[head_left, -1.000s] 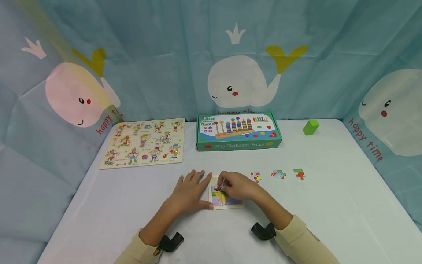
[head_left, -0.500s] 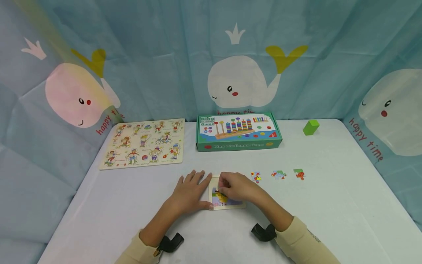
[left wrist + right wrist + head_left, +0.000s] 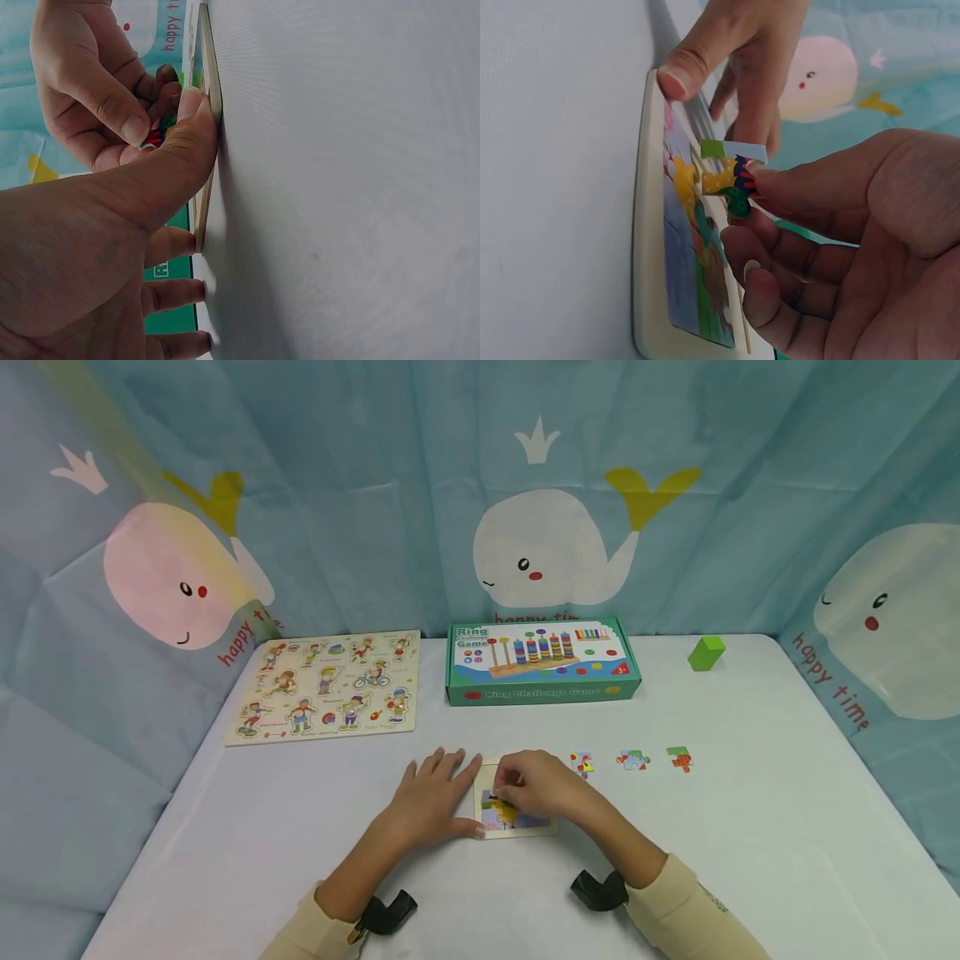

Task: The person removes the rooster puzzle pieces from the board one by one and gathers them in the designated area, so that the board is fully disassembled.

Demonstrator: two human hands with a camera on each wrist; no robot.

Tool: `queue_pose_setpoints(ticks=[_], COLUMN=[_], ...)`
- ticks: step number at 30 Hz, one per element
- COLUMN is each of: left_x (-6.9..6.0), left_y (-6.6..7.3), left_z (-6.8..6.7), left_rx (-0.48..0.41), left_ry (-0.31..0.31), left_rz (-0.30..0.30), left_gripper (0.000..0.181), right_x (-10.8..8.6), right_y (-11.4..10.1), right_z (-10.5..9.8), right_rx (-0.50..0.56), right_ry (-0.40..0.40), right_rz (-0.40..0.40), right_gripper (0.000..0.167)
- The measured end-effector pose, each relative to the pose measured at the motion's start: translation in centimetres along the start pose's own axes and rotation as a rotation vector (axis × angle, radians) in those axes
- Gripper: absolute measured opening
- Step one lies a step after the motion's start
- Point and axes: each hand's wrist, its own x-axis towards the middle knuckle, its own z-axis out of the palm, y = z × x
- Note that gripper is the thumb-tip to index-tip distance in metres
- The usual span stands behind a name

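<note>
My right hand (image 3: 542, 783) pinches a colourful puzzle piece (image 3: 731, 176) between thumb and fingers, just above a small framed puzzle board (image 3: 649, 225). Green, yellow, blue and red show on the piece. It stands tilted off the board in the right wrist view. Against the left side of that board rests my left hand (image 3: 431, 802), fingers spread on the table and thumb on the near corner of the frame. Part of the puzzle picture is filled with a yellow figure; the right hand covers much of the upper area in the head view.
Three loose puzzle pieces (image 3: 633, 760) lie in a row right of the board. A green Ring Challenge Game box (image 3: 543, 693) stands behind. At the back left lies a wooden picture board (image 3: 322, 689); a green block (image 3: 707, 653) is at the back right.
The right hand has shifted slightly over the board and turned the piece, which shows less in the head view now. My left hand has stayed in place.
</note>
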Motion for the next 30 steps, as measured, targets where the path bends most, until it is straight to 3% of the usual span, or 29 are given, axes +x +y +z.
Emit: queue_pose_setpoints(ticks=[9,18,30], left_x=[0.0,-0.1,-0.1], left_y=[0.1,0.2,0.3], left_z=[0.0,-0.1,-0.2], left_rx=[0.005,0.009,0.013], left_ry=[-0.002,0.002,0.0], left_rz=[-0.013,-0.004,-0.01], left_gripper=[0.099,0.098,0.098], right_x=[-0.9,-3.0,-5.5], right_y=[0.2,1.9,5.0], right_z=[-1.1,-3.1,-7.0], right_rx=[0.004,-0.021,-0.064], right_ry=[0.024,0.026,-0.061], right_rz=[0.021,0.038,0.147], right_gripper=[0.013,0.014,0.015])
